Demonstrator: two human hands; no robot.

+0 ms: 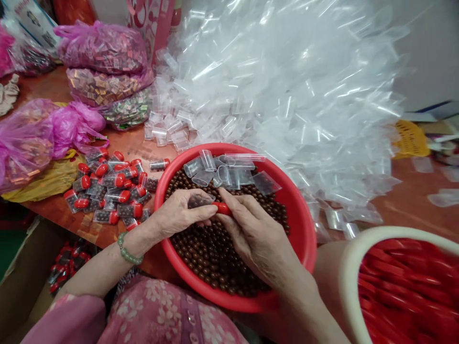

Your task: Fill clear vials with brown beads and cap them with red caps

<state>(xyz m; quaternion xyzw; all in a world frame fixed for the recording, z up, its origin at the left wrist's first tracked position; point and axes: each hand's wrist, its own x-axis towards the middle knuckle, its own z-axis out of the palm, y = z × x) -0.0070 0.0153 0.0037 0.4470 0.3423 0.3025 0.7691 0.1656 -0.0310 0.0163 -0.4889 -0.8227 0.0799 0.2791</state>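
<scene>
My left hand point(182, 212) is closed around a clear plastic tube point(199, 200) with dark beads inside. A red cap point(222, 208) sits at the tube's right end, pinched between the thumb and fingers of my right hand point(256, 234). Whether the cap is fully seated I cannot tell. Both hands are over a red basin point(304, 239) holding many round brown beads point(215, 267). Several bare clear tubes point(233, 174) lie on the beads at the basin's far side.
A huge heap of clear tubes point(287, 86) covers the back. Red-capped filled tubes point(114, 186) are piled left; more lie in a cardboard box point(21, 272) below. A pale bucket point(344, 272) of red caps stands right. Pink bags point(103, 48) sit at the back left.
</scene>
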